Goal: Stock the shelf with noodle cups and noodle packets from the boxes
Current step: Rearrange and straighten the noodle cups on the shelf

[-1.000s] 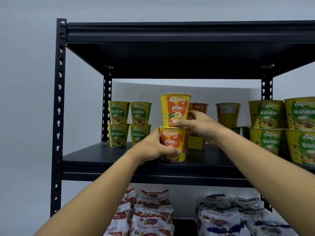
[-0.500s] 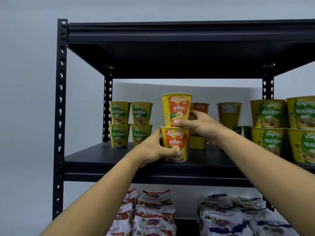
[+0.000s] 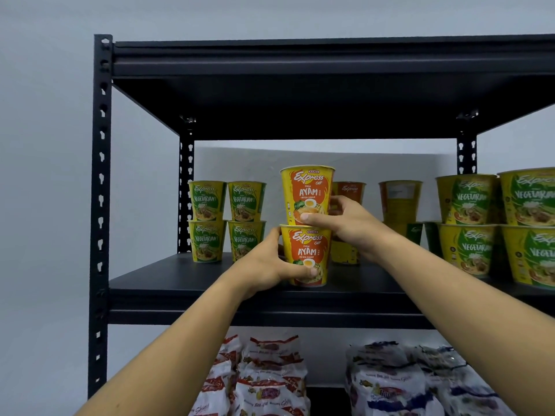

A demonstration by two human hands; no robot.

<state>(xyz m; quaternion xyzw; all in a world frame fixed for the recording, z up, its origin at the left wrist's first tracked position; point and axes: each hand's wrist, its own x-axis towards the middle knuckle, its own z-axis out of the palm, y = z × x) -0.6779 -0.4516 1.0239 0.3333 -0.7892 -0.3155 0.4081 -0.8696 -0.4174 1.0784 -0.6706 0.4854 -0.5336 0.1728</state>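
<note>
my left hand grips lower Ayam cup | right hand grips upper Ayam cup | 4 Vegetarian cups left of grip

The rack looks like metal with matt black paint, and its shelf board is smooth and dull. The noodle cups have a glossy printed surface. The packets below are shiny, wrinkled plastic.

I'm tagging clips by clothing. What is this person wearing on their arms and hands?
Nothing that shows. Both forearms are bare, with no sleeves in view. The left hand and right hand have no gloves, rings, watch or wristbands.
</note>
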